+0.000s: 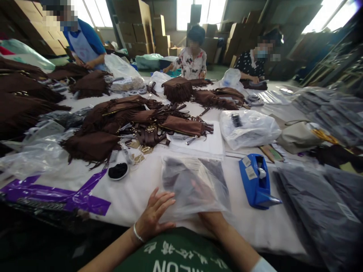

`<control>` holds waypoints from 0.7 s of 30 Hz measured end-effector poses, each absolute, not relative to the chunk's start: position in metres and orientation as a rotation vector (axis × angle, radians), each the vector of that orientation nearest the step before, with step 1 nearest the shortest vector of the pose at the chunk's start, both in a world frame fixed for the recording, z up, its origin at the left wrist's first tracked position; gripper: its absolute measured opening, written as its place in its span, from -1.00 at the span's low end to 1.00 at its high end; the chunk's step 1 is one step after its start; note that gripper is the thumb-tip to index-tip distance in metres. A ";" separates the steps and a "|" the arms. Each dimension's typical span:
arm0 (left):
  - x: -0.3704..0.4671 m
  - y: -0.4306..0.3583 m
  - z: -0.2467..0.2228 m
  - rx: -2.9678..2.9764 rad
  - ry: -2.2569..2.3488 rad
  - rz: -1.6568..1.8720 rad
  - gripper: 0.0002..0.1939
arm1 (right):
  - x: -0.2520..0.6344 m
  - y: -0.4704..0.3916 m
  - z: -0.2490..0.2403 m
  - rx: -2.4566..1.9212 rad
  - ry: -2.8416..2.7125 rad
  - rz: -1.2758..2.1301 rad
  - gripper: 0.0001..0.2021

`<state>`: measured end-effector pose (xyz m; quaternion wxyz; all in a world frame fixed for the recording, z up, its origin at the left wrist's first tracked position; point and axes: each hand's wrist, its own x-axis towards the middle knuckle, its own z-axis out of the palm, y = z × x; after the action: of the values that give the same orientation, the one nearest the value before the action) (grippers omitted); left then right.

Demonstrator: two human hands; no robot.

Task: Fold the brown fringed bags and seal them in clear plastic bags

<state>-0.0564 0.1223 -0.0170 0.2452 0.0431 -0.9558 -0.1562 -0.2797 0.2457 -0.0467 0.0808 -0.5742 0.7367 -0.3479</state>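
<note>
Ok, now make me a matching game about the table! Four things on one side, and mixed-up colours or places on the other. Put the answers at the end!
Things:
1. Tape dispenser
2. Shiny strips at the table edge
3. Right hand
4. Left hand

Colours and places:
A. Reaching into the see-through bag
B. Purple
C. Below it, a pale bracelet goes round the wrist
D. Blue

Right pairs: 1-D, 2-B, 3-A, 4-C

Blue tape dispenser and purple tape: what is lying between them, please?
Head view: the left hand, and a clear bag with the right hand inside.
</note>
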 end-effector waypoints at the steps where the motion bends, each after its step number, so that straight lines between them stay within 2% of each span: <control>1: -0.053 0.121 -0.021 0.149 -2.644 -0.391 -0.48 | -0.276 0.261 -0.050 -1.782 2.193 -0.980 -0.47; 3: -0.046 0.119 -0.027 0.218 -2.692 -0.355 -0.46 | -0.270 0.288 -0.056 -1.942 2.157 -0.823 -0.47; 6: -0.037 0.116 -0.033 0.198 -2.767 -0.346 -0.32 | -0.272 0.318 -0.060 -2.122 2.035 -0.624 -0.57; 12: -0.020 0.108 -0.045 0.049 -3.094 -0.319 -0.24 | -0.297 0.376 -0.065 -2.102 2.013 -0.366 -0.63; 17: -0.029 0.107 -0.044 0.147 -3.253 -0.481 -0.08 | -0.299 0.401 -0.064 -2.114 2.088 -0.405 -0.61; 21: -0.038 0.103 -0.034 0.176 -3.305 -0.542 0.00 | -0.293 0.382 -0.054 -1.877 2.322 -0.560 -0.68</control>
<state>-0.0377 0.1034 -0.0344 -0.1059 0.0523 -0.9799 -0.1607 -0.2926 0.3818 -0.0544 0.0518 -0.6172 0.7633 -0.1841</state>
